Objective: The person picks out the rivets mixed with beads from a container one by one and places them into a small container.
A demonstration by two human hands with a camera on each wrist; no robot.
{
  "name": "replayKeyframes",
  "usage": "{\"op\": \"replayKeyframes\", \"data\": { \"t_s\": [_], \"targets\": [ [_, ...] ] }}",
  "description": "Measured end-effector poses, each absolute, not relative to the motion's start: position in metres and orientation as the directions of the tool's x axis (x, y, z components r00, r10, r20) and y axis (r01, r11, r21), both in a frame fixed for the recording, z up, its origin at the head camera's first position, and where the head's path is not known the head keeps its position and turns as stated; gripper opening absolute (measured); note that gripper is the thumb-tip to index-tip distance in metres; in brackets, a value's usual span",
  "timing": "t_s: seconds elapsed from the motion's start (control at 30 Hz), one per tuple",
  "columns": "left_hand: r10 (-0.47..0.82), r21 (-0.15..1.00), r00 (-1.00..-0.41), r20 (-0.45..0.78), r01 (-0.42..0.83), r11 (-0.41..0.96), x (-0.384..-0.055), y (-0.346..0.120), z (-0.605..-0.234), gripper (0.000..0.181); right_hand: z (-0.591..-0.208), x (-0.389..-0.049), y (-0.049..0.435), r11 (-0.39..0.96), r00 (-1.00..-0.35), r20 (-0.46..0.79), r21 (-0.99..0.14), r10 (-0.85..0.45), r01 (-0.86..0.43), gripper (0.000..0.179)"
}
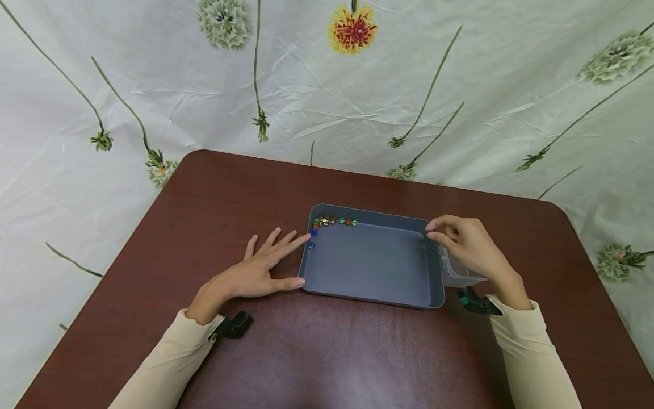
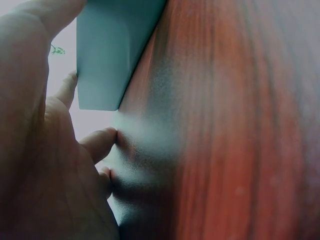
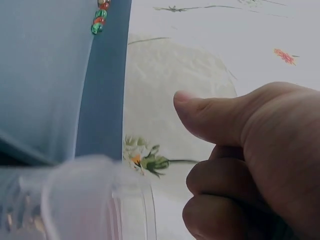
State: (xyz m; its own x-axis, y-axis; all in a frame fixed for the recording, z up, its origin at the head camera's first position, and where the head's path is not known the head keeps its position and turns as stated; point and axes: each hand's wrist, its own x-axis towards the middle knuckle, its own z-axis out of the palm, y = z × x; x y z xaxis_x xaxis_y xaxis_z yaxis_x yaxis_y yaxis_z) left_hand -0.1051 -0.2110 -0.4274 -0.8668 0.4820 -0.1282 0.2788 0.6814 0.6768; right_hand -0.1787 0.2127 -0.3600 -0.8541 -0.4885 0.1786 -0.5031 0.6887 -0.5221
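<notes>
A grey rectangular tray [image 1: 375,255] lies on the table. Along its far left inner edge sit small glass marbles: a green and orange row [image 1: 348,221], several gold ones [image 1: 325,220] and a blue one [image 1: 311,245] nearer me. My left hand [image 1: 255,275] spreads its fingers on the table, thumb and index fingertip at the tray's left rim. Over the tray's right rim, my right hand [image 1: 470,244] brings thumb and index tip close together, other fingers curled in the right wrist view. I cannot tell whether a small marble is between them.
Beside the tray's right wall, partly under my right forearm, stands a clear plastic container [image 1: 457,275] with small things inside. The brown table [image 1: 327,352] ends at a hanging white flowered cloth [image 1: 317,74] behind.
</notes>
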Motion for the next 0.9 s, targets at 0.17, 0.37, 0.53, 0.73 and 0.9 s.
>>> {"op": "replayKeyframes", "data": {
  "t_s": [0.17, 0.37, 0.53, 0.73, 0.9],
  "targets": [
    [0.484, 0.675, -0.865, -0.133, 0.279, 0.683, -0.105, -0.210, -0.427, 0.086, -0.360, -0.183, 0.205, 0.697, -0.846, 0.145, -0.505, -0.514, -0.510, 0.013],
    [0.484, 0.671, -0.864, -0.138, 0.278, 0.687, -0.105, -0.210, -0.427, 0.086, -0.358, -0.189, 0.194, 0.709, -0.844, 0.120, -0.490, -0.523, -0.508, 0.015],
    [0.480, 0.672, -0.866, -0.138, 0.274, 0.688, -0.105, -0.211, -0.427, 0.086, -0.357, -0.195, 0.180, 0.685, -0.823, 0.112, -0.499, -0.557, -0.531, 0.013],
    [0.481, 0.674, -0.866, -0.136, 0.275, 0.685, -0.105, -0.211, -0.428, 0.086, -0.357, -0.200, 0.165, 0.666, -0.807, 0.089, -0.517, -0.584, -0.538, 0.013],
    [0.481, 0.672, -0.866, -0.137, 0.276, 0.687, -0.105, -0.211, -0.427, 0.086, -0.360, -0.204, 0.153, 0.670, -0.805, 0.062, -0.519, -0.590, -0.531, 0.014]
  ]
}}
